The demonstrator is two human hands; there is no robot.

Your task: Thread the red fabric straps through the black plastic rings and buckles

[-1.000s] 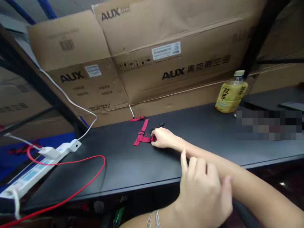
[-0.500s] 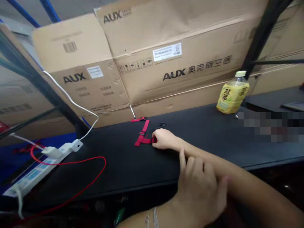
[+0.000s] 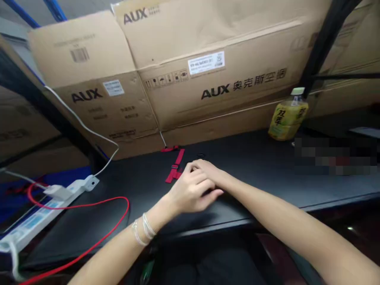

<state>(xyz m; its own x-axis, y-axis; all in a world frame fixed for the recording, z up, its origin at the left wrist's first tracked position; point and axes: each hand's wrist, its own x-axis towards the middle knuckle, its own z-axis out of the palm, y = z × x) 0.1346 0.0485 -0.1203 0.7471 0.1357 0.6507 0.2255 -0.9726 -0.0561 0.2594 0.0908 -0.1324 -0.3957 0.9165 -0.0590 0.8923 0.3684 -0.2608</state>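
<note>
As the head view looks forward and down across a black desk (image 3: 255, 170), two bare arms are seen reaching in from either side and meeting near its middle. The left hand (image 3: 192, 192) is held palm down with its fingers loosely curled, and it is laid against the right hand (image 3: 206, 170), so that much of the right hand is hidden. The two hands are together, but no grip on any object can be made out; whether something small is held between them cannot be told from this angle.

A red strap (image 3: 175, 168) is laid flat on the desk, just beside the right hand, with its far end near the back edge of the desk. Small black rings (image 3: 200, 156) appear to lie just beyond the hands, though they are dim against the dark surface. Two thin bracelets (image 3: 144, 228) are worn on the left wrist.

Toward the left, a white power strip (image 3: 38, 219) is seen at the end of the desk, with a red cable (image 3: 89, 208) looped near it and a white cable (image 3: 80, 124) running up across a box. Cardboard boxes (image 3: 208, 39) printed with AUX are stacked behind the desk, and a yellow drink bottle (image 3: 287, 118) stands upright at its back edge, beside a blurred patch.
</note>
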